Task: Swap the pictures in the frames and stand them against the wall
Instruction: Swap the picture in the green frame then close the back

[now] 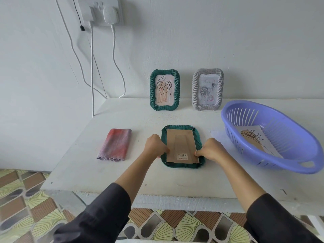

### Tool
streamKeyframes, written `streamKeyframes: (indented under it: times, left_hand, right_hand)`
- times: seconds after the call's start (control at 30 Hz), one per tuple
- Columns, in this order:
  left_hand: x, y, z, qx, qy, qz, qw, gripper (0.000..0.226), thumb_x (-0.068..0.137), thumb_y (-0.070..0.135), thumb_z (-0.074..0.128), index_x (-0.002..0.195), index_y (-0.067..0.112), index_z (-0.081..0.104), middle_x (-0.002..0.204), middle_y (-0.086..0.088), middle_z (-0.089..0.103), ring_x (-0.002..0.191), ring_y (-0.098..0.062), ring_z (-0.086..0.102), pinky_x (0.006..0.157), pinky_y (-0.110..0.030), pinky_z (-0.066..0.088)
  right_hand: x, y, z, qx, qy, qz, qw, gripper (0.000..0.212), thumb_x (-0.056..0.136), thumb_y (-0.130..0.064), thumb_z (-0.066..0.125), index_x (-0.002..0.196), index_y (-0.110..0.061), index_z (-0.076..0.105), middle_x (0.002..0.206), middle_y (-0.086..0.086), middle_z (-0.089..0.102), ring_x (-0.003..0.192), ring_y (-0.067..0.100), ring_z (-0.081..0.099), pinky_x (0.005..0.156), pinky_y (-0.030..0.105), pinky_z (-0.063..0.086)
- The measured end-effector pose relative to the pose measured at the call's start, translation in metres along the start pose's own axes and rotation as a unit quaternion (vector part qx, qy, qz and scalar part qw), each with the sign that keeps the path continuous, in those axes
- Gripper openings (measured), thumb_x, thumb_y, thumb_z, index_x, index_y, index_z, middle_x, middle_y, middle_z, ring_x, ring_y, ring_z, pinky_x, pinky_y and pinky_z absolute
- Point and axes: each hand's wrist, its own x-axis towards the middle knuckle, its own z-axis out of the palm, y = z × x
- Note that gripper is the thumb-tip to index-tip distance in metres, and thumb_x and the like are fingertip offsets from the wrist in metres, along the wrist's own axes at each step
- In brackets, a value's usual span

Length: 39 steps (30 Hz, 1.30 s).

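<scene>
— Frames: where do they sit?
— Face-down frame (180, 142) lies mid-worktop (78, 163), cardboard back up. Leaf frame (164, 91) and grey frame (207, 89) stand against the wall.
— And the fingers?
— Left hand (155, 146) and right hand (213, 149) curl theirs onto its side edges, gripping it. A loose picture (254, 137) lies in the basket (280, 168).

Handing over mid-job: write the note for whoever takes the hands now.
Left hand and right hand both pinch the side edges of the backing board on the face-down green frame, mid-table.
Done: leaf-picture green frame and grey frame stand against the wall.
A flower picture lies in the purple basket.
Left: finish this frame, stand it at the wall.
</scene>
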Motion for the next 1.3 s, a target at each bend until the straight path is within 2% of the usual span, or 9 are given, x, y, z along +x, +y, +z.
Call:
streamKeyframes:
  times: [0.23,0.37,0.57,0.67,0.77,0.97,1.13,1.2,1.3]
  left_hand:
    - [-0.003,0.000,0.006,-0.012,0.012,0.002,1.000,0.034,0.067,0.012,0.077,0.096,-0.002,0.067,0.098,-0.016,0.068,0.072,-0.026,0.055,0.062,-0.031,0.048]
    - [-0.004,-0.001,0.008,-0.009,0.017,0.001,1.000,0.033,0.068,0.014,0.077,0.096,0.000,0.068,0.098,-0.015,0.068,0.074,-0.025,0.056,0.061,-0.029,0.046]
    - [-0.004,-0.002,0.007,0.010,0.021,0.010,1.000,0.033,0.068,0.018,0.077,0.094,-0.002,0.069,0.087,-0.013,0.066,0.069,-0.023,0.055,0.054,-0.028,0.044]
    - [-0.004,-0.002,0.007,0.023,0.017,0.014,0.999,0.034,0.069,0.019,0.077,0.094,-0.002,0.069,0.082,-0.011,0.063,0.069,-0.022,0.054,0.049,-0.025,0.040]
    - [-0.005,-0.001,0.005,0.034,0.017,0.017,0.999,0.033,0.069,0.020,0.078,0.090,-0.003,0.067,0.078,-0.010,0.061,0.071,-0.024,0.055,0.056,-0.029,0.046]
    - [-0.009,-0.001,0.000,0.091,0.004,0.025,0.996,0.039,0.067,0.021,0.079,0.057,0.008,0.044,0.059,-0.001,0.042,0.062,-0.018,0.042,0.044,-0.024,0.029]
    - [-0.011,-0.002,0.000,0.099,0.002,0.052,0.994,0.028,0.069,0.022,0.080,0.078,0.001,0.063,0.069,-0.004,0.053,0.074,-0.020,0.047,0.048,-0.022,0.032]
    - [-0.015,-0.002,-0.005,0.111,0.006,0.108,0.988,0.022,0.072,0.020,0.077,0.084,0.002,0.070,0.079,-0.005,0.058,0.077,-0.016,0.048,0.050,-0.013,0.032]
    - [-0.021,-0.006,-0.015,0.121,-0.033,0.185,0.975,0.016,0.074,0.017,0.075,0.087,0.008,0.076,0.089,-0.003,0.069,0.073,-0.007,0.052,0.053,-0.003,0.037]
  right_hand:
    - [-0.002,0.000,0.004,0.028,0.014,-0.002,1.000,0.044,0.070,-0.021,0.074,0.057,-0.015,0.033,0.058,0.002,0.037,0.062,0.023,0.042,0.048,0.027,0.027]
    - [-0.005,0.001,0.000,0.051,0.001,0.001,0.999,0.027,0.068,-0.020,0.077,0.074,-0.004,0.057,0.067,0.006,0.054,0.073,0.027,0.056,0.059,0.028,0.039]
    - [-0.007,0.003,0.001,0.047,-0.001,-0.001,0.999,0.035,0.063,-0.020,0.081,0.090,-0.003,0.067,0.090,0.012,0.069,0.089,0.027,0.064,0.083,0.037,0.054]
    - [-0.010,0.001,0.002,0.059,0.008,-0.002,0.998,0.029,0.066,-0.016,0.079,0.090,-0.003,0.069,0.090,0.011,0.069,0.090,0.026,0.064,0.085,0.038,0.053]
    - [-0.013,0.002,0.000,0.061,0.012,-0.004,0.998,0.024,0.069,-0.015,0.077,0.088,-0.002,0.071,0.088,0.010,0.070,0.091,0.026,0.064,0.085,0.036,0.053]
    - [-0.018,0.004,-0.001,0.033,-0.012,-0.011,0.999,0.027,0.067,-0.020,0.080,0.084,-0.002,0.071,0.080,0.009,0.067,0.088,0.028,0.064,0.074,0.032,0.048]
    - [-0.025,0.003,-0.002,-0.018,0.010,-0.039,0.999,0.019,0.071,-0.024,0.078,0.083,-0.009,0.072,0.087,0.003,0.071,0.089,0.022,0.064,0.084,0.034,0.049]
    - [-0.031,0.003,-0.004,-0.037,0.032,-0.085,0.995,0.013,0.073,-0.024,0.076,0.081,-0.015,0.072,0.082,-0.003,0.066,0.087,0.019,0.062,0.085,0.034,0.046]
    - [-0.036,0.007,-0.009,-0.025,0.006,-0.162,0.986,0.014,0.071,-0.023,0.078,0.082,-0.017,0.073,0.075,-0.009,0.064,0.079,0.013,0.061,0.076,0.029,0.047]
